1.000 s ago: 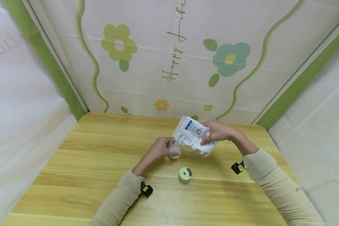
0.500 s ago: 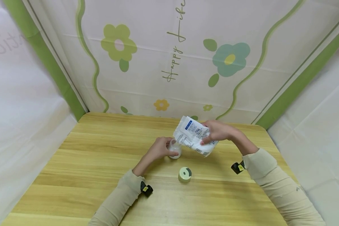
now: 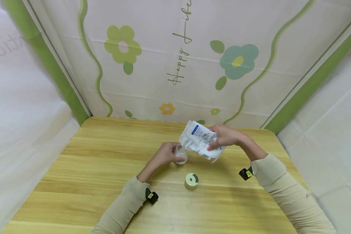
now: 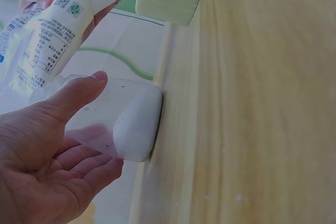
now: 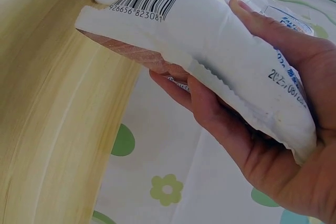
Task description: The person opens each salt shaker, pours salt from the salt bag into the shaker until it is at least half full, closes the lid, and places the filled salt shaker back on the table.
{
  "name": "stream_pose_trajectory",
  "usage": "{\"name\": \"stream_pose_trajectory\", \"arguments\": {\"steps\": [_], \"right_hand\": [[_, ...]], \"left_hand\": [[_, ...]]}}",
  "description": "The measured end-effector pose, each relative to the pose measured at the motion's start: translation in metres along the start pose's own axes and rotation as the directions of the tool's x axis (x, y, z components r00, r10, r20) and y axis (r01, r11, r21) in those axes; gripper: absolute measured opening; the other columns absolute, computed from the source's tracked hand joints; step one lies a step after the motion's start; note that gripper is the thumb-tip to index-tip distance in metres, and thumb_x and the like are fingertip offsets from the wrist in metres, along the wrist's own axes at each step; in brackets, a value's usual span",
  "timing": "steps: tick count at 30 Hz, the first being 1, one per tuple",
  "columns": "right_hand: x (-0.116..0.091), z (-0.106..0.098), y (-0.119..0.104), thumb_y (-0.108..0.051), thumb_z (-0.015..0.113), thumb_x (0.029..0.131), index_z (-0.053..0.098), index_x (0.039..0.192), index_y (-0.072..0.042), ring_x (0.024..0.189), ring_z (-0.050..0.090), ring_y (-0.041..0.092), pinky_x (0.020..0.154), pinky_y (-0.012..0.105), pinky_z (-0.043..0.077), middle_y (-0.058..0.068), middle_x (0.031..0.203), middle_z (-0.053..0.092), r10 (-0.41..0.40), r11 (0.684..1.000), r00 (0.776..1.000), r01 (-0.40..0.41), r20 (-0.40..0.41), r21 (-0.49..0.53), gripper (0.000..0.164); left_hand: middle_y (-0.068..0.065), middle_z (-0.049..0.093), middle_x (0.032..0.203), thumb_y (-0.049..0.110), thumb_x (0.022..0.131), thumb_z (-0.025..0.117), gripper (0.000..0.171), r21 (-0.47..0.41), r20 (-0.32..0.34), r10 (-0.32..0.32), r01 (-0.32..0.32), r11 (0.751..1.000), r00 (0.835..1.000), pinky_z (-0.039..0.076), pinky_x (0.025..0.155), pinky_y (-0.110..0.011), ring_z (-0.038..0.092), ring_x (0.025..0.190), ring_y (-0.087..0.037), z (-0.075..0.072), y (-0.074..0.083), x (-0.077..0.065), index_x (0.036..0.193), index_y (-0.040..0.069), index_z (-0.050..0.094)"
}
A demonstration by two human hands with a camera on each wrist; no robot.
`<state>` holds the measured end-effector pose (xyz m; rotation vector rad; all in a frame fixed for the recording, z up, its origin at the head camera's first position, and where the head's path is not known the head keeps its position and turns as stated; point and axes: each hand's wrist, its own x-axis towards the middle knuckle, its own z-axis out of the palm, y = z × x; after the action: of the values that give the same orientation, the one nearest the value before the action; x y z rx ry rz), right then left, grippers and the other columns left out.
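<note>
My left hand (image 3: 164,153) grips a small clear jar (image 3: 182,158) that stands on the table, thumb on one side and fingers on the other. White salt (image 4: 137,127) lies sloped in the jar's lower part in the left wrist view. My right hand (image 3: 226,135) holds a white printed salt bag (image 3: 199,140), tilted so its end meets the jar's mouth. In the right wrist view the thumb presses one face of the bag (image 5: 210,30), with fingers under the other. The bag's opening is hidden in these views.
A pale green lid (image 3: 191,181) rests on the wooden table (image 3: 111,195), nearer the person than the jar. A white curtain (image 3: 152,65) with flowers stands behind the table's far edge, and more white cloth hangs on both sides.
</note>
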<state>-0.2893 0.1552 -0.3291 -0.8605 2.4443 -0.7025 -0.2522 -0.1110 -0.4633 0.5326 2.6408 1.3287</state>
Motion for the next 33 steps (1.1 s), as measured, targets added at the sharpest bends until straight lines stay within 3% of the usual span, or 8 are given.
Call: {"name": "stream_pose_trajectory", "arguments": {"steps": [24,33], "right_hand": [[0.0025,-0.0027,-0.0028,-0.010,0.082,0.075,0.066,0.113,-0.002,0.076,0.070,0.015,0.068,0.032,0.057,0.006,0.093,0.074,-0.016,1.000,1.000,0.016,0.015,-0.002,0.041],[0.0033,-0.0029,-0.0040,-0.010,0.082,0.075,0.066,0.113,-0.002,0.077,0.069,0.015,0.069,0.032,0.056,0.005,0.093,0.074,-0.005,1.000,1.000,0.005,0.023,-0.009,0.042]], "left_hand": [[-0.001,0.074,0.108,0.027,0.076,0.088,0.047,0.002,0.002,-0.005,0.005,1.000,1.000,0.054,0.085,-0.031,0.064,0.090,-0.013,-0.0018,-0.0013,-0.0002,0.117,0.012,0.071],[0.000,0.073,0.097,0.026,0.075,0.089,0.040,0.005,0.000,0.000,0.000,1.000,1.000,0.052,0.076,-0.027,0.061,0.083,-0.012,-0.0013,0.0002,0.0017,0.109,0.011,0.072]]}}
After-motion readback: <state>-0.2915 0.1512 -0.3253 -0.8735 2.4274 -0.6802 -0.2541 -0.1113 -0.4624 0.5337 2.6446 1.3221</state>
